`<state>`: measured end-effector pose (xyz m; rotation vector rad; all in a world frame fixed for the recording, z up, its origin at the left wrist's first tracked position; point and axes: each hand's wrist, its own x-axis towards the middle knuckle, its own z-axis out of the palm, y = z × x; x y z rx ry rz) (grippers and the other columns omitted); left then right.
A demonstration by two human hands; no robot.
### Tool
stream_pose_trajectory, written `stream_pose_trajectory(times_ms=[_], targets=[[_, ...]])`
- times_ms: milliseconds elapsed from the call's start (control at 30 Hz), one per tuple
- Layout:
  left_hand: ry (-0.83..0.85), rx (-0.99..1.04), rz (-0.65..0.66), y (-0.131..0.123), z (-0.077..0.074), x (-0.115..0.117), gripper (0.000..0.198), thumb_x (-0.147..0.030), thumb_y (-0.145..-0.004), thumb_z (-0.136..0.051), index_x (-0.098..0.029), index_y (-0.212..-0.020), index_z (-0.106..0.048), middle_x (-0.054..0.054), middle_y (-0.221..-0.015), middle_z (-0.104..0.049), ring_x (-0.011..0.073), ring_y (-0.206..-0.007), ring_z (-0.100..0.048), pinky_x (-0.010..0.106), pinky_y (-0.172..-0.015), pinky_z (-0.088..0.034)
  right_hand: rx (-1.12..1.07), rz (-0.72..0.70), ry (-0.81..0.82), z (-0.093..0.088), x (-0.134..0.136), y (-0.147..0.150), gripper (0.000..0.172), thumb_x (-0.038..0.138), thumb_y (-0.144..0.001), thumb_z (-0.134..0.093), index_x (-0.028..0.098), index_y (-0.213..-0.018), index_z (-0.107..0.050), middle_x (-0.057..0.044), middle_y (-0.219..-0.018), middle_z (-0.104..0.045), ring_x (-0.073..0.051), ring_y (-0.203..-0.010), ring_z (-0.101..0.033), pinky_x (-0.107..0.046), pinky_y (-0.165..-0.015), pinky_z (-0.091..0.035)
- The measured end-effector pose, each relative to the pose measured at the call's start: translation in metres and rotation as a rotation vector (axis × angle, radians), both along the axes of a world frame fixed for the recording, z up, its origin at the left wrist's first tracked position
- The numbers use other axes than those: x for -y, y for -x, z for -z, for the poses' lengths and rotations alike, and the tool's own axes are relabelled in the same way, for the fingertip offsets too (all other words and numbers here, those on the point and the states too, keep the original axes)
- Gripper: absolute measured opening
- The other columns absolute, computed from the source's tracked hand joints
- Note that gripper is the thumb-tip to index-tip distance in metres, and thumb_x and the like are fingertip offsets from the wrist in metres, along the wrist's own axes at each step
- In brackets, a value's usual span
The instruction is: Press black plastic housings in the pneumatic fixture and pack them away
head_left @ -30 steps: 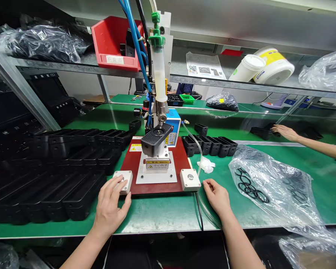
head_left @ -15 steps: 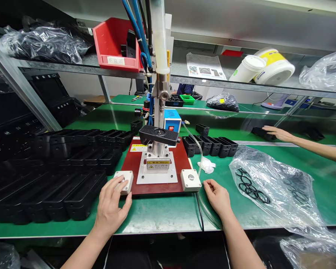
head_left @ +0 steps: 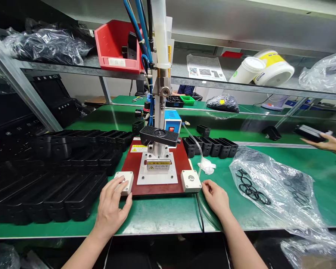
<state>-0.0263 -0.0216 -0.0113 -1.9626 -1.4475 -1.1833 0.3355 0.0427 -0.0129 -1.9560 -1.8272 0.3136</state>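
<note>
Since a second ago the dispenser head has risen clear of the black housing, which sat tilted then and now lies level on its metal fixture; a co-worker's hand at far right has lifted a dark part off the bench.

Housing sits at the centre of the red base plate, just below the raised nozzle. Yellow warning sticker on the fixture front, and another on the plate behind it; lettering too small to read. White label on the red bin overhead, characters not legible.

Left hand: fingers spread and loose, fingertips resting on the left white button box, gripping nothing. Right hand: loosely curled, lying on the green mat, fingertips just beside the right white button box, contact unclear; it holds nothing.

Stacked black housings fill the bench to the left. Row of small black cases behind right. Clear bag with black rubber rings at right.
</note>
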Motion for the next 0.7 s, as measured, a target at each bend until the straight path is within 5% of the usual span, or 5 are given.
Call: stream_pose_trajectory(times_ms=[133, 333, 700], targets=[[-0.006, 0.001, 0.001, 0.0, 0.0, -0.001, 0.048, -0.01, -0.079, -0.067, -0.015, -0.124, -0.051, 0.016, -0.122, -0.058, 0.0316, -0.115, -0.055, 0.049, -0.097, -0.047, 0.135, -0.053, 0.042, -0.006, -0.007, 0.004, 0.013, 0.033, -0.087, -0.044, 0.024, -0.084, -0.054, 0.002, -0.07, -0.06, -0.015, -0.059, -0.052, -0.025, -0.054, -0.024], [-0.013, -0.011, -0.004, 0.0, 0.0, -0.001, 0.048, -0.01, -0.079, -0.067, -0.014, -0.124, -0.052, 0.017, -0.121, -0.058, 0.0315, -0.115, -0.054, 0.049, -0.097, -0.047, 0.275, -0.138, 0.062, -0.011, -0.029, 0.0, 0.014, 0.028, -0.087, -0.044, 0.022, -0.077, -0.051, -0.001, -0.062, -0.059, -0.016, -0.056, -0.052, -0.028, -0.054, -0.016], [-0.036, -0.014, 0.001, 0.0, -0.001, -0.001, 0.046, -0.011, -0.08, -0.067, -0.014, -0.123, -0.052, 0.018, -0.12, -0.059, 0.0313, -0.113, -0.056, 0.049, -0.096, -0.047, 0.249, -0.167, -0.028, 0.001, -0.027, -0.008, 0.02, 0.032, -0.09, -0.044, 0.022, -0.075, -0.05, 0.002, -0.062, -0.059, -0.015, -0.059, -0.056, -0.025, -0.055, -0.021]])
